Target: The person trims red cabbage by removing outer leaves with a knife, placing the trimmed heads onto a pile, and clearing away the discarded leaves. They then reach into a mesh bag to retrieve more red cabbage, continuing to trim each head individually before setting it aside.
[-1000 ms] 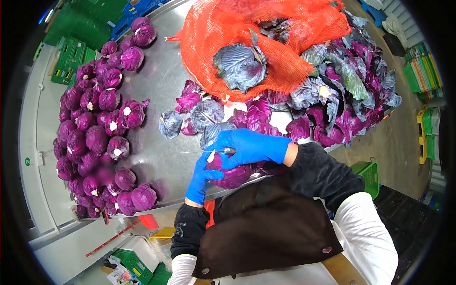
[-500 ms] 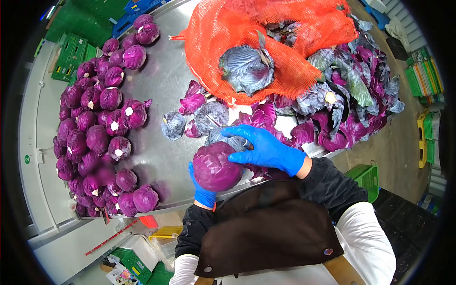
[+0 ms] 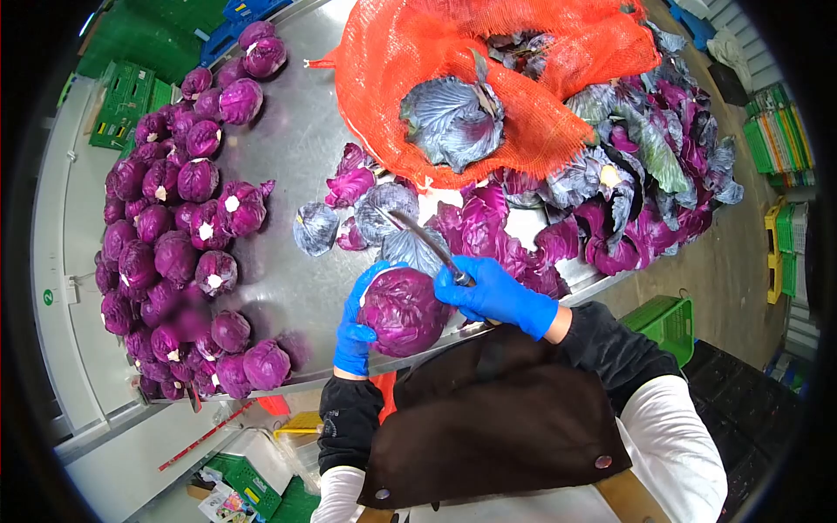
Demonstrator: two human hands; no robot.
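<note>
My left hand (image 3: 354,329), in a blue glove, cups a round purple red cabbage (image 3: 404,310) near the front edge of the steel table (image 3: 296,148). To the right of the cabbage, my blue-gloved right hand (image 3: 493,293) grips a knife (image 3: 427,242). Its blade points up and to the left, over loose leaves. An orange net sack (image 3: 488,78) lies open at the back with an untrimmed cabbage (image 3: 452,118) inside.
Several trimmed red cabbages (image 3: 174,235) are piled along the table's left side. Cut outer leaves (image 3: 636,183) heap up at the right, and a few (image 3: 366,209) lie mid-table. Green crates (image 3: 122,105) stand beyond the table; another green crate (image 3: 667,318) sits on the floor to the right.
The cabbage has been turned in my left hand, stem side away. My right hand left the top of the cabbage and now holds the knife raised, blade pointing up-left.
</note>
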